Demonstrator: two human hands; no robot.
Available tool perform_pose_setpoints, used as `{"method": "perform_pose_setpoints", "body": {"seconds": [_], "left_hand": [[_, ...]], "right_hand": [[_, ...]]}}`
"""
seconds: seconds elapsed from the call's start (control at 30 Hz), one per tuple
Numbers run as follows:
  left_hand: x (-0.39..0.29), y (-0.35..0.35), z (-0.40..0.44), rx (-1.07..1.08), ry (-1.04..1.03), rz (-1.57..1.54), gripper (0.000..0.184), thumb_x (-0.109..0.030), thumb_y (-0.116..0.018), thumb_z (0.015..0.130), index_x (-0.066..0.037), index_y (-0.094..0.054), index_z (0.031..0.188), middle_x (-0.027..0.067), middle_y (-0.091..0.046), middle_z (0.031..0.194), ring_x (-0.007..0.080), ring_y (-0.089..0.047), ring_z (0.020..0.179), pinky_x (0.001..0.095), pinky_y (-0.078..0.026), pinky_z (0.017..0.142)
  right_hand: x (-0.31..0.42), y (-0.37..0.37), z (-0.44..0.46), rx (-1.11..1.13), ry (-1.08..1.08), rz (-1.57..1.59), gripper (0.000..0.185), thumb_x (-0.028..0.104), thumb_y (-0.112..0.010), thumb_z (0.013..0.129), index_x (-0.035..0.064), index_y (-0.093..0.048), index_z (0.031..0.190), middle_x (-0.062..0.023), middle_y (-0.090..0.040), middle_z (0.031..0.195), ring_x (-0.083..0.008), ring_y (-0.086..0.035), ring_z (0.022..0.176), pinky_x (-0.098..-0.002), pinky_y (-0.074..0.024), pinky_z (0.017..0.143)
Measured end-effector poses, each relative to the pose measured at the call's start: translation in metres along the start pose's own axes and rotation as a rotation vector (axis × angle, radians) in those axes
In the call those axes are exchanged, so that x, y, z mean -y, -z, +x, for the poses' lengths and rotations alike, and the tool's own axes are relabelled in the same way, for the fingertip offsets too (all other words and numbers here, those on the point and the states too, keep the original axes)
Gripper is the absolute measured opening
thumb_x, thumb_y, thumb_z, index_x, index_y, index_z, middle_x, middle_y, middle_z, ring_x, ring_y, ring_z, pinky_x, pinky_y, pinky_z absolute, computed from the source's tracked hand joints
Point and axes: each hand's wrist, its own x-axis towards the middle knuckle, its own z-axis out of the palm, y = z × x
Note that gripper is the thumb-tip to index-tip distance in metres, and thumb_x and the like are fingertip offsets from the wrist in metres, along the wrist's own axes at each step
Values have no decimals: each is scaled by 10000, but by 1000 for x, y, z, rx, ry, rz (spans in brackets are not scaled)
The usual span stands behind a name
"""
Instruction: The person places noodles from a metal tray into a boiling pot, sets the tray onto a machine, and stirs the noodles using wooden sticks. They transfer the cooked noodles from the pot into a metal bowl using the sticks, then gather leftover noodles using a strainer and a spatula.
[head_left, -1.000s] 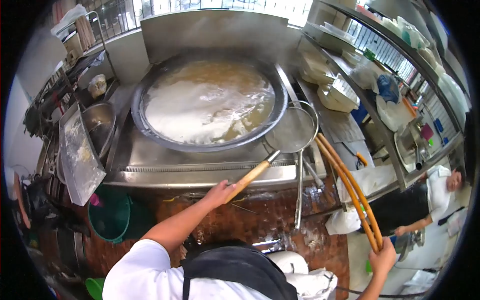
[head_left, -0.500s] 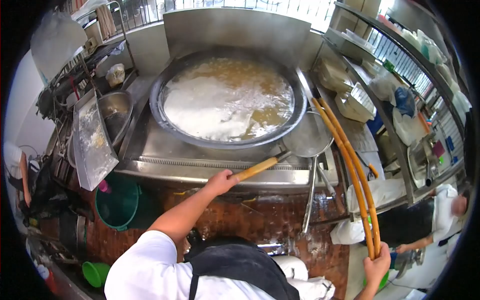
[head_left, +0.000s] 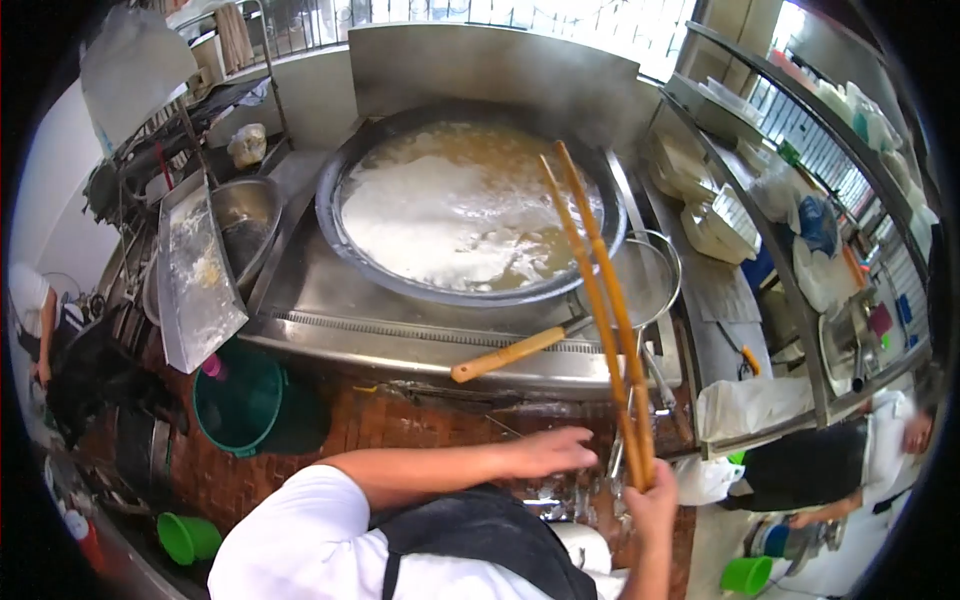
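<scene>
**Two long sticks (head_left: 623,322) in your right hand (head_left: 655,497), tips above the pot (head_left: 470,297)**

Your left arm crosses low in front of your body, its forearm almost level and pointing right. Your right forearm rises from below, and that hand is clamped around the near ends of the sticks, which lie close together at your fist. They slant away from you, passing over the strainer (head_left: 650,287) to the pot's right side; whether the tips touch the liquid cannot be told from here. Your left hand (head_left: 550,452) is near the sticks, fingers extended toward them, gripping nothing.

Ahead of you, the steel stove (head_left: 310,285) carries the wide pot, its contents brown at the far side and white nearer you. The strainer lies beside the pot's right front, its wooden handle (head_left: 508,355) slanting toward you.

Around you spreads a wet brown floor (head_left: 400,420). A loaded rack (head_left: 806,345) stands right, with another person (head_left: 810,465) near it. On your left are a dark green bin (head_left: 235,400), a tilted metal tray (head_left: 200,280) bearing pale residue and a small green bucket (head_left: 190,540).
</scene>
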Motion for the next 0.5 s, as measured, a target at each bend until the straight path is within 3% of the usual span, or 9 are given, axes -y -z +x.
{"method": "perform_pose_setpoints", "body": {"seconds": [0.03,0.2,0.23,0.27,0.3,0.37,0.4,0.43,0.5], "left_hand": [[-27,-6,-1,55,61,-250,530,-350,-586,900,-6,-460,1282,115,-571,1158,204,-542,1075,326,-426,934],[-1,-11,4,-171,66,-515,340,-147,-567,872,-13,-515,1180,84,-583,1112,165,-551,1004,302,-440,879],[-15,1,-5,-314,134,-450,275,-74,-539,853,-30,-504,1123,99,-586,1121,201,-585,999,316,-472,842],[-24,11,-12,-501,143,-783,268,-34,-526,832,-50,-463,1092,119,-588,1122,242,-609,989,341,-514,783],[-40,37,-22,-632,218,-831,298,-16,-519,820,-66,-429,1100,132,-586,1121,267,-626,960,356,-542,706],[-45,94,-58,-666,296,-725,378,-52,-556,816,-95,-428,1169,102,-625,1006,157,-587,644,280,-495,544],[-35,120,-79,-643,290,-642,417,-82,-568,815,-107,-432,1208,53,-618,851,97,-458,479,237,-387,415],[-29,139,-100,-713,342,-509,377,-141,-569,858,-103,-445,1212,15,-559,721,77,-391,412,231,-302,354],[-12,177,-149,-774,331,-456,310,-286,-541,924,-79,-494,1151,9,-503,642,74,-384,371,214,-297,316]], "right_hand": [[-8,-20,3,47,30,46,432,-39,-628,615,0,-551,1038,-42,-591,883,-113,-559,789,-263,-473,701],[-1,-83,12,199,0,311,341,77,-707,721,37,-557,1025,8,-578,833,-67,-521,697,-222,-435,622],[10,-83,14,231,-44,334,321,83,-698,741,34,-555,1025,5,-576,839,-66,-518,697,-221,-435,616],[18,-82,16,263,-91,357,302,89,-689,762,31,-553,1025,2,-574,845,-65,-515,698,-220,-435,611],[18,-74,25,283,-157,368,269,110,-666,786,57,-563,1028,30,-558,784,-40,-470,620,-203,-395,540],[46,-52,37,257,-223,357,218,59,-601,814,66,-587,1032,31,-553,715,-35,-466,553,-183,-369,459],[40,-42,47,229,-166,411,212,59,-566,836,56,-589,1047,20,-559,713,-40,-466,536,-182,-373,452],[60,-27,49,209,-134,287,228,87,-546,855,46,-585,1076,24,-545,692,-34,-447,518,-176,-355,446],[101,-8,47,194,-49,140,246,96,-516,877,48,-583,1109,34,-510,662,-27,-414,507,-175,-319,436]]}}
